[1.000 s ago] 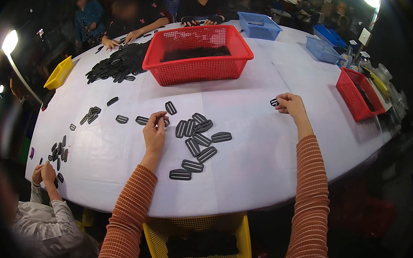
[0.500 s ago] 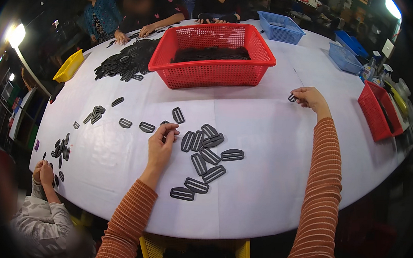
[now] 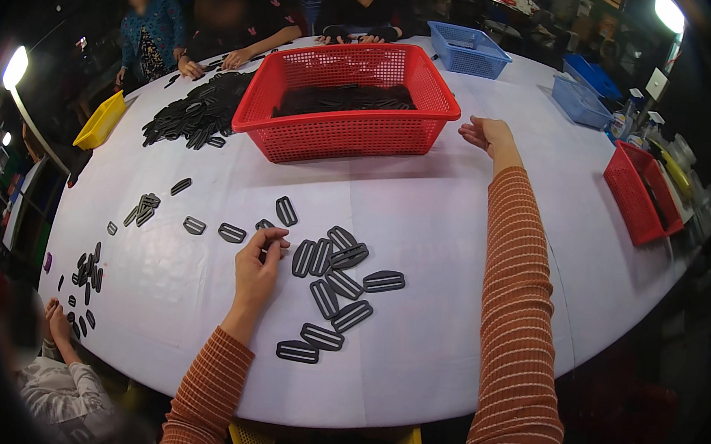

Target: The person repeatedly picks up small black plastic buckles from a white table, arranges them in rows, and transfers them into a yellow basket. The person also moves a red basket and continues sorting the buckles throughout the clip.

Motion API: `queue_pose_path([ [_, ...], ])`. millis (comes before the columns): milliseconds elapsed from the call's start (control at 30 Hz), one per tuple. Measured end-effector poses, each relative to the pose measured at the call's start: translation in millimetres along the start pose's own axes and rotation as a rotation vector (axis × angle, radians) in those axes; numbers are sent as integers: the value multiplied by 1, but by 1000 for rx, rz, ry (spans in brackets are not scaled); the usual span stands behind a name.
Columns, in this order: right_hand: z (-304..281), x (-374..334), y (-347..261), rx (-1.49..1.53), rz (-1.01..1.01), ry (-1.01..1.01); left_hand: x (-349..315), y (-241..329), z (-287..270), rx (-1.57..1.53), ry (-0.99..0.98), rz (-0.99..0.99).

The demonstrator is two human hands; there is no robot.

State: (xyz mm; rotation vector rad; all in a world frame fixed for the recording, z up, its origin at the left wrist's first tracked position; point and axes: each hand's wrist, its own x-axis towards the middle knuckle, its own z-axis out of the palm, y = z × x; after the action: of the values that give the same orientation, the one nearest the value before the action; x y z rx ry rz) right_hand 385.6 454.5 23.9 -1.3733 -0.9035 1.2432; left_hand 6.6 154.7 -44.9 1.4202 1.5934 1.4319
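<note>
One large red basket (image 3: 352, 140) stands on the white table (image 3: 430, 340), dark buckles inside it, too many to count. Just beside its right wall is the right hand (image 3: 488, 137), fingers loosely extended and parted, nothing visible in them. On the near side of the basket is the left hand (image 3: 258, 266), fingers curled; whether they grip anything, I cannot tell. I count ten black buckles (image 3: 349, 256) grouped to the right of this hand, some overlapping; one single buckle (image 3: 286, 210) lies just beyond its fingertips, towards the basket. Left of the basket are one heaped pile of buckles (image 3: 195, 113) and, farther out, one yellow basket (image 3: 101, 122). Well right of it stands one smaller red basket (image 3: 640, 208); beyond its far right corner sit two light-blue baskets (image 3: 473, 62).
</note>
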Motion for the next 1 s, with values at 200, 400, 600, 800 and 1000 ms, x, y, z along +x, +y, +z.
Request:
queue_pose_path([
  [200,-8,-19,32,-237,180,39,-2,6,-1,-13,-20,-39],
  [400,-58,-69,68,-249,-26,-71,-2,0,1,-52,-23,-12],
  [600,-78,-177,73,-294,-75,-109,3,-4,2,-107,-6,-6],
  [800,-80,-288,92,-328,-139,-128,0,19,-23,-283,32,-2],
  [1000,-45,-390,118,-360,-175,-132,-67,55,-65,-63,-131,86],
])
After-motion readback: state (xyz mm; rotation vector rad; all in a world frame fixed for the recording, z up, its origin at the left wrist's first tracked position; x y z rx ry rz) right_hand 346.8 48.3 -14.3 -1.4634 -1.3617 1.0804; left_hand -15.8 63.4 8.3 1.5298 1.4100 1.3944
